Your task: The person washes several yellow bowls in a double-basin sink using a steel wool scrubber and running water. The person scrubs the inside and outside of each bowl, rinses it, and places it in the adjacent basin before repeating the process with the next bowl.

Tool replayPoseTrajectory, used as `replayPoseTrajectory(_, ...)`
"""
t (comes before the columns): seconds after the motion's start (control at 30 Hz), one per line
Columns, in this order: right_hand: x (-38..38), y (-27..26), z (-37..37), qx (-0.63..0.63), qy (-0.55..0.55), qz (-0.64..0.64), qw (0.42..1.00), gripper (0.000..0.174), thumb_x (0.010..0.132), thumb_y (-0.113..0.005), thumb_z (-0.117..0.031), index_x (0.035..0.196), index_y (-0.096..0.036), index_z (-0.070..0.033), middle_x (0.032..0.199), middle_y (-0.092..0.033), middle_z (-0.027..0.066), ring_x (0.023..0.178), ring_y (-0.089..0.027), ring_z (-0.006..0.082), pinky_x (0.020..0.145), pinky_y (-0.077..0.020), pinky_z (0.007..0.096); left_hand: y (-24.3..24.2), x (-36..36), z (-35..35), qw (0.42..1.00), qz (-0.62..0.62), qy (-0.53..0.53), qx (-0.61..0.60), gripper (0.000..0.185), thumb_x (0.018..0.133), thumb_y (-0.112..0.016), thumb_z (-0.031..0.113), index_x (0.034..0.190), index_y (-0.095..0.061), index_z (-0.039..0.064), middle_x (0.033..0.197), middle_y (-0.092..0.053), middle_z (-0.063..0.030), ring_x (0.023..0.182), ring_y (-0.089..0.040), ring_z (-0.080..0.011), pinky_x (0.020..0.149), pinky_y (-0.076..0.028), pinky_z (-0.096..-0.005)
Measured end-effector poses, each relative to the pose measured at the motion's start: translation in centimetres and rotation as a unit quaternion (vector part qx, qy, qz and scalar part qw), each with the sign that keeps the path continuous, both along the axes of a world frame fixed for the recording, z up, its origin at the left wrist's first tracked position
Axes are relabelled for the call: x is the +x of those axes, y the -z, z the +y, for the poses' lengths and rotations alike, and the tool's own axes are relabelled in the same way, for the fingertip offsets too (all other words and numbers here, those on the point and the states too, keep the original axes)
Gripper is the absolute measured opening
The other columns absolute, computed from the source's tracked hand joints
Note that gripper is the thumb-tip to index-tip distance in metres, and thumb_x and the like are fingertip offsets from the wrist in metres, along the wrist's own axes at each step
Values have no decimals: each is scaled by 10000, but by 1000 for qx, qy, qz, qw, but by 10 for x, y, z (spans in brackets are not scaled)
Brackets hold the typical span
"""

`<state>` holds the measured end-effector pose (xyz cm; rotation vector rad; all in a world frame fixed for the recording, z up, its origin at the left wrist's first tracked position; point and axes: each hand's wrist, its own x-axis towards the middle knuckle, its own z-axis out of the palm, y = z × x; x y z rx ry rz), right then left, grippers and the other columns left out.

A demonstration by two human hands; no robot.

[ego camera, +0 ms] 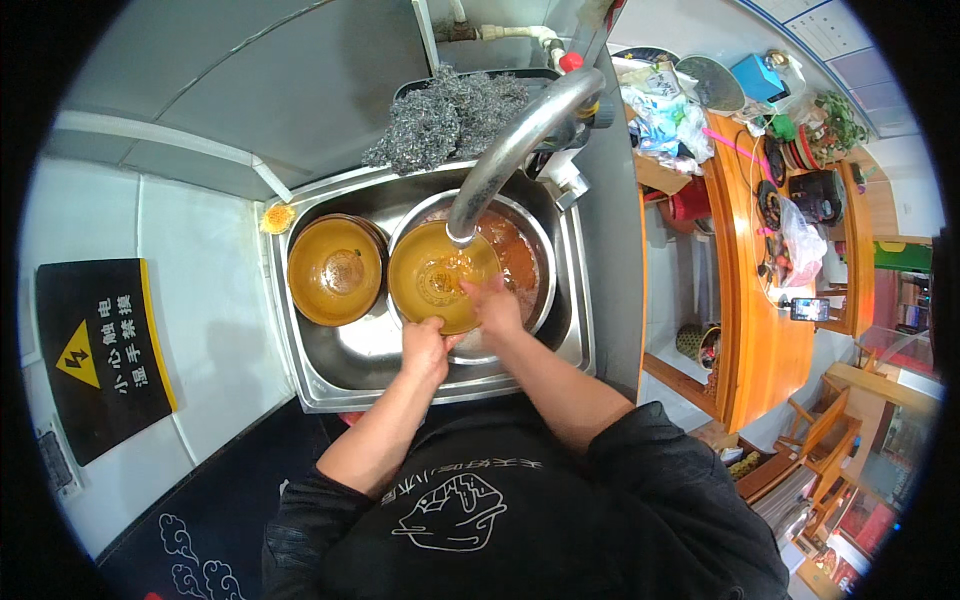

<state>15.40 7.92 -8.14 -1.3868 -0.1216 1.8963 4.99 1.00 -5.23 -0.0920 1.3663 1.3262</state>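
Observation:
My left hand [426, 346] grips the near rim of a yellow-brown bowl [420, 281] under the curved metal faucet [501, 142]. Water runs from the spout into this bowl. My right hand [491, 304] is at the bowl's right inner side, its fingers blurred; whether it grips anything is unclear. Beneath the bowl, a round metal basin [550, 277] holds reddish-brown liquid with some foam. To the left, a stack of similar bowls [334, 270] stands in the stainless steel sink [337, 375], a small dark green bit inside the top one.
Steel wool scourers [450, 112] lie in a black tray behind the sink. A yellow round scrubber [277, 218] rests on the sink's left back corner. White pipes run along the wall. At the right stands a wooden counter [765, 360] with plastic bags and a phone [810, 309].

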Motion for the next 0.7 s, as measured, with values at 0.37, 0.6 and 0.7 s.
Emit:
replayPoseTrajectory(0.37, 35, 19, 46, 146, -171, -190, 956, 236, 918, -749, -245, 955, -663, -28, 740, -673, 44, 669, -616, 147, 594, -495, 336, -18, -47, 24, 965, 143, 203, -81, 332, 902, -579, 76, 1211, -533, -37, 797, -674, -141, 467, -586, -194, 371, -457, -280)
replayPoseTrajectory(0.6, 43, 15, 25, 110, -267, -156, 945, 167, 810, -815, -55, 871, -665, -16, 730, -655, 53, 596, -590, 146, 542, -466, 318, -1, -49, 5, 962, 78, 238, -112, 311, 894, -580, 85, 1159, -570, -78, 827, -693, -168, 657, -694, -240, 491, -551, -311)
replayPoseTrajectory(0.7, 56, 0, 47, 135, -283, -132, 940, 222, 797, -814, -41, 950, -657, -9, 783, -662, 41, 654, -609, 128, 583, -480, 300, -8, -80, 19, 945, 85, 311, -60, 371, 843, -569, 68, 1201, -554, -30, 788, -684, -147, 517, -633, -229, 445, -517, -326)
